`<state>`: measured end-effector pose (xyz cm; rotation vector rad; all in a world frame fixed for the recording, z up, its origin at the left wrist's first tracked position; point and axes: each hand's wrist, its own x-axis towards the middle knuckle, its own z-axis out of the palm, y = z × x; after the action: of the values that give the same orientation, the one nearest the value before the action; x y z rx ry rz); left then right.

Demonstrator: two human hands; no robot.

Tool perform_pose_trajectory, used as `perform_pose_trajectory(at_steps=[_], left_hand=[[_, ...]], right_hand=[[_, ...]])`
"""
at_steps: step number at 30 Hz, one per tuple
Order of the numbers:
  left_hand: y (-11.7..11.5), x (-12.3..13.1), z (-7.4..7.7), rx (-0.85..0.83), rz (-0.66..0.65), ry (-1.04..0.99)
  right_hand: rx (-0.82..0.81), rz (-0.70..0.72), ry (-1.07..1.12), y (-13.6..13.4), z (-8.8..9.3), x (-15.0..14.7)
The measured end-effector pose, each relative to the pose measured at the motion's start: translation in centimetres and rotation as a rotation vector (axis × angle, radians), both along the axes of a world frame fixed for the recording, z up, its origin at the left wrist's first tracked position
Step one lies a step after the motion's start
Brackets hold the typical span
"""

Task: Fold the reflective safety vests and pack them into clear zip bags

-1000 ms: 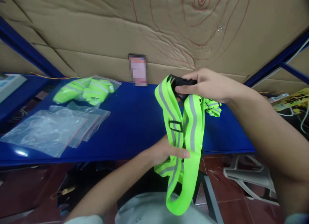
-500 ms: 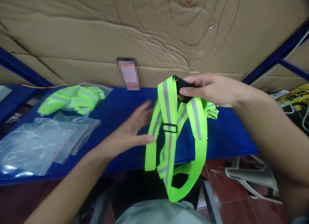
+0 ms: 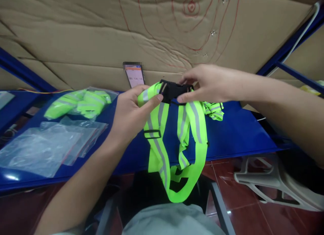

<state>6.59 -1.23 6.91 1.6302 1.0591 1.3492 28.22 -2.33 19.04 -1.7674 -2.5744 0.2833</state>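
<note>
A neon-yellow reflective harness (image 3: 199,127) with grey stripes hangs in loops between my hands, over the front edge of the blue table. Its black side-release buckle (image 3: 174,90) is at the top. My left hand (image 3: 136,108) is closed on the strap at the buckle's left end, thumb on the black plastic. My right hand (image 3: 199,83) grips the buckle's right end between thumb and fingers. Below my left hand, a black slider (image 3: 152,134) sits on the strap. Whether the buckle is fully clicked together I cannot tell.
Flat clear zip bags (image 3: 37,147) lie at the left of the blue table (image 3: 240,134), below a bag of folded yellow straps (image 3: 93,101). More striped strap (image 3: 215,111) lies at the right. A phone (image 3: 135,76) leans on the cardboard (image 3: 88,36). A white plastic stool (image 3: 273,181) lies on the floor.
My left hand came from free beside the harness to hold the strap at the buckle's left end. My right hand and the buckle shifted left, and the buckle is now stretched level between both hands.
</note>
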Motion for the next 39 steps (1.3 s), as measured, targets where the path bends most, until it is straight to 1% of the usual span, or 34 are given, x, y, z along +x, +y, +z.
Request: perform_pose_trajectory(at_steps=[2,4,6,8,11,14,15,18,20,24,27,30,32,35,39], left_hand=[[0.2,-0.9,-0.4,-0.071,-0.041,-0.004],[0.5,-1.8,-0.9,-0.182,-0.161,0.040],[1.0,-2.5,-1.4,-0.252,-0.281,0.153],[1.4,-3.1,-1.8,-0.218,-0.339,0.264],[1.6,-3.2,-2.2,-0.099,-0.330,0.371],[1.6,-3.3,-2.4,-0.091,-0.286,0.502],[1.7,-3.4,-2.3,-0.106,-0.296,0.543],[2.3,-4.4,-1.9,-0.153,-0.417,0.650],[2.8,-5.4,-1.5,-0.167,-0.471,0.743],[3.2,-8.0,-0.5,-0.156,-0.490,0.919],[2.6,-10.2,0.6,-0.226,-0.487,0.950],[1.9,-12.1,1.8,-0.264,-0.436,0.948],[1.6,-12.7,2.3,-0.258,-0.390,0.959],[1.6,-13.2,2.5,-0.263,-0.330,0.916],[2.2,-13.9,1.7,-0.350,-0.325,0.870]], right_hand=[[-0.139,-0.036,0.012,-0.3,-1.2,1.0],[-0.261,-0.058,0.086,-0.6,-2.7,1.9],[-0.374,-0.050,0.207,-0.6,-4.2,2.6],[-0.490,-0.016,0.328,-0.4,-5.4,2.8],[-0.593,0.035,0.433,-0.1,-6.3,2.7],[-0.598,0.031,0.445,0.2,-6.5,2.4],[-0.596,0.023,0.431,0.2,-6.4,2.4],[-0.594,0.015,0.376,0.1,-6.3,2.8],[-0.590,0.017,0.373,0.0,-6.2,3.4],[-0.595,-0.003,0.421,-0.7,-5.4,5.1],[-0.679,-0.028,0.465,-1.6,-4.5,6.7],[-0.734,-0.055,0.497,-2.4,-3.8,8.2],[-0.704,-0.076,0.509,-2.7,-3.8,8.9],[-0.616,-0.083,0.496,-2.7,-4.2,9.4],[-0.393,-0.020,0.392,-2.8,-4.9,9.9]])
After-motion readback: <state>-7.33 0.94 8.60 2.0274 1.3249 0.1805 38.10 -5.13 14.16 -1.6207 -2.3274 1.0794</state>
